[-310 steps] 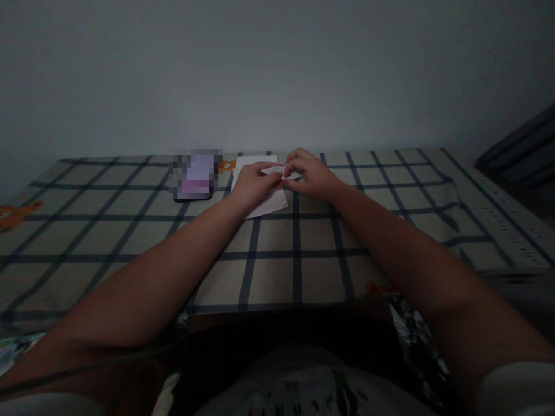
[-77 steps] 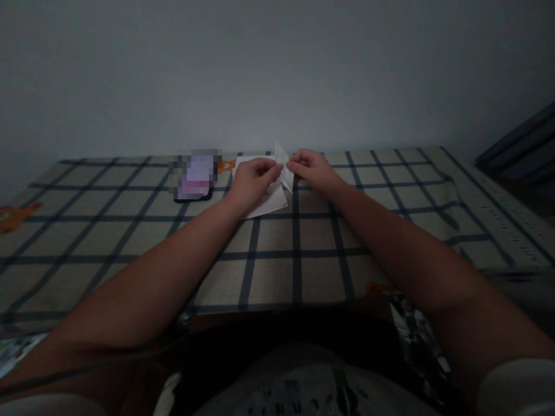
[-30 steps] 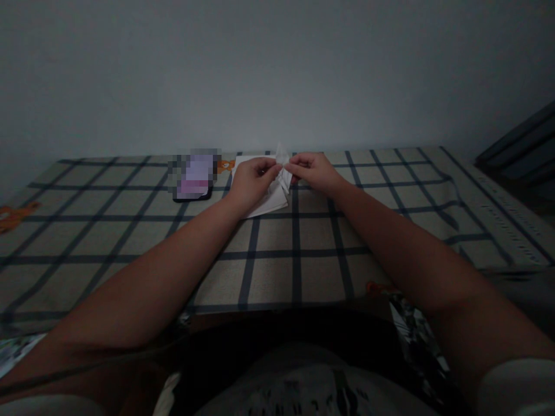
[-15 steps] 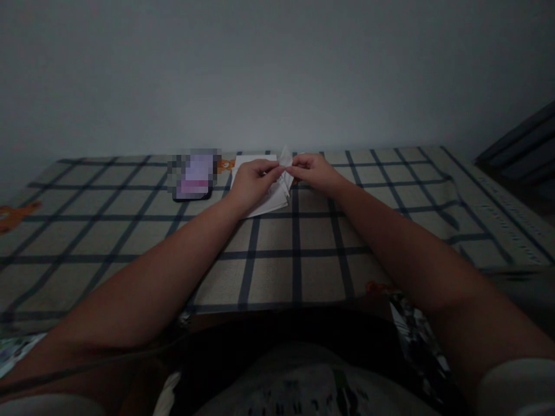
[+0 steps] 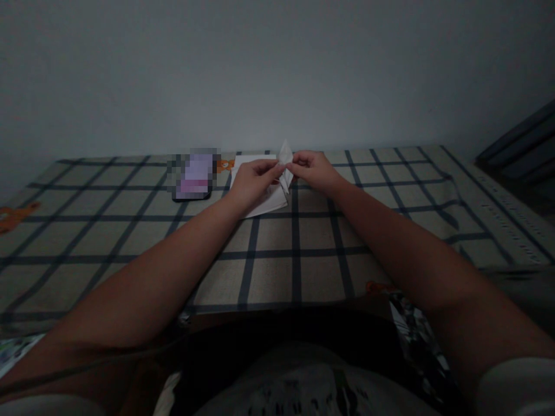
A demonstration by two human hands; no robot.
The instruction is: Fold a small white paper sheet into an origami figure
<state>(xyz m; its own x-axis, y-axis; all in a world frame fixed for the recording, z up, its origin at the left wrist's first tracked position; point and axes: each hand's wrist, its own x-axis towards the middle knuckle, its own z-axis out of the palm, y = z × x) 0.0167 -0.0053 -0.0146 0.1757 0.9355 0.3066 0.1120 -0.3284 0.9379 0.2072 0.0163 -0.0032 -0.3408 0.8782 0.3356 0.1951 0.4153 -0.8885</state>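
Note:
Between my hands stands a small piece of folded white paper (image 5: 285, 152), its pointed tip upward and narrow ends hanging below the fingers. My left hand (image 5: 255, 180) pinches it from the left with thumb and fingers. From the right, my right hand (image 5: 314, 170) pinches the same paper, its fingertips close to those of the left. Flat white paper sheets (image 5: 269, 201) lie beneath my left hand, which hides part of them. The exact folds are too small to make out.
A phone (image 5: 193, 176) with a blurred purple screen lies left of the sheets. The checked tablecloth (image 5: 273, 277) covers the table, which stands against a plain wall (image 5: 277, 69). Dark striped fabric (image 5: 524, 138) is at the far right.
The folded paper now stands a little higher and more upright between my fingers, showing more of its pointed tip. My hands have barely shifted; the phone and sheets stay put.

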